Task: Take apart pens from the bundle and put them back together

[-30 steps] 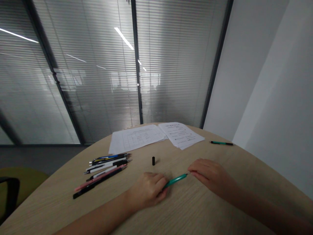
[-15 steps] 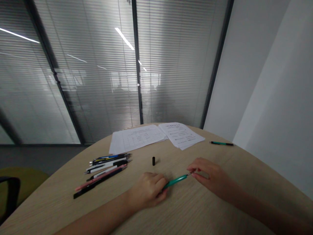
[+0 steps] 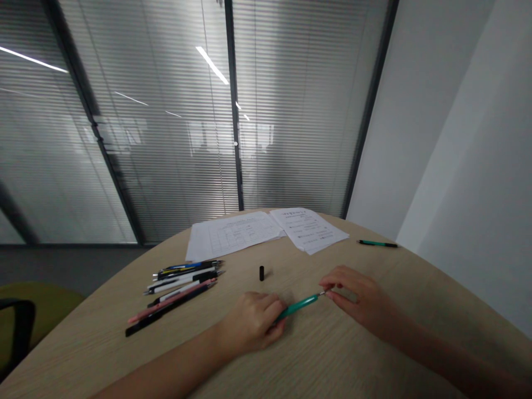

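Gripping green pen [image 3: 300, 304] by barrel in closed left hand [image 3: 253, 322], low on surface [image 3: 332, 360] | pinching its tip with right hand [image 3: 362, 300] | black cap [image 3: 261, 272] apart, beyond | judged: tip work, calling next for steady barrel, fine pinch.

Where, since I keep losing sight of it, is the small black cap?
In the head view the small black cap stands on the table just beyond the left hand, right of the row of pens.
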Demonstrator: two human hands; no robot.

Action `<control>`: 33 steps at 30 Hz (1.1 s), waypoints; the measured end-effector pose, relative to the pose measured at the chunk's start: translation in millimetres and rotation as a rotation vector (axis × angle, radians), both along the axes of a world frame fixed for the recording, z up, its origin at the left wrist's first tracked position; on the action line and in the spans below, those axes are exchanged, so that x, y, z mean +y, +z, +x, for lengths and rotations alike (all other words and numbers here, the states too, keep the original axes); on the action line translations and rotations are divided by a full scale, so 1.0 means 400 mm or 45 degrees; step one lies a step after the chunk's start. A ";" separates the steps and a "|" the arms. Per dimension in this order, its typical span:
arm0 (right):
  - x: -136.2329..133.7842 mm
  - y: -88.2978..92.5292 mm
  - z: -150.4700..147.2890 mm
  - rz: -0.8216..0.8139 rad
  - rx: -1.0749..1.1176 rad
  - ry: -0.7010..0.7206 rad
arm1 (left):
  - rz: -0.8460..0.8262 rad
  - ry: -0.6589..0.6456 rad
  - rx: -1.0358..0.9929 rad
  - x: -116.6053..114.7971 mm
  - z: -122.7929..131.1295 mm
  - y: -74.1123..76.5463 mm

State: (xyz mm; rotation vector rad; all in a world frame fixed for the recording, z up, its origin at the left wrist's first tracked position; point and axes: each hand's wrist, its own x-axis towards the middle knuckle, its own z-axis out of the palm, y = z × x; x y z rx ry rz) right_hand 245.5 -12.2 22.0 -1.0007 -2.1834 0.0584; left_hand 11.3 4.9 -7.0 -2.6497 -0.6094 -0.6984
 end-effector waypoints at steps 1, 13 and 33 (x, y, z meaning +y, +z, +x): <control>0.000 0.000 0.000 -0.010 0.002 0.002 | -0.003 -0.002 -0.001 0.000 0.000 0.000; -0.002 -0.011 -0.006 -0.126 -0.004 -0.009 | 0.044 -0.022 0.009 -0.003 0.000 0.004; -0.003 -0.013 -0.010 -0.217 -0.050 0.067 | 0.026 -0.044 0.013 -0.003 0.001 0.004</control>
